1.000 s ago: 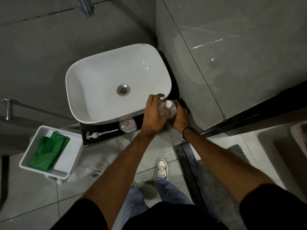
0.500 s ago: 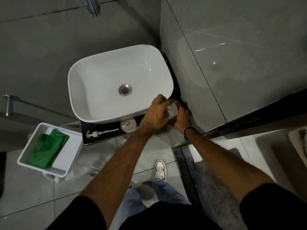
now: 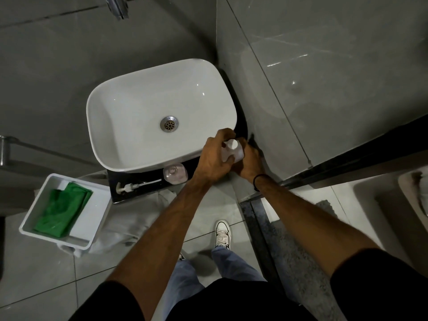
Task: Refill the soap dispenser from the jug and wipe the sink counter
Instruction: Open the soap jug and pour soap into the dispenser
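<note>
A small white jug (image 3: 234,151) with a white cap stands on the dark counter (image 3: 152,186) at the sink's front right corner. My left hand (image 3: 214,159) grips it from the left, fingers curled over its shoulder beside the cap. My right hand (image 3: 250,162) holds its right side and is partly hidden behind it. The clear soap dispenser bottle (image 3: 174,173) stands uncapped on the counter just left of my hands. Its white pump head (image 3: 132,186) with a long tube lies flat on the counter further left.
A white basin (image 3: 129,107) with a metal drain fills the counter. A white tub (image 3: 92,218) with a green cloth (image 3: 62,209) sits low on the left over a grey towel. A tiled wall rises close on the right. My shoes stand on the tiled floor.
My left hand covered the jug's top half a second ago; now its fingers sit lower and the white cap shows. The jug, dispenser and pump have stayed in place.
</note>
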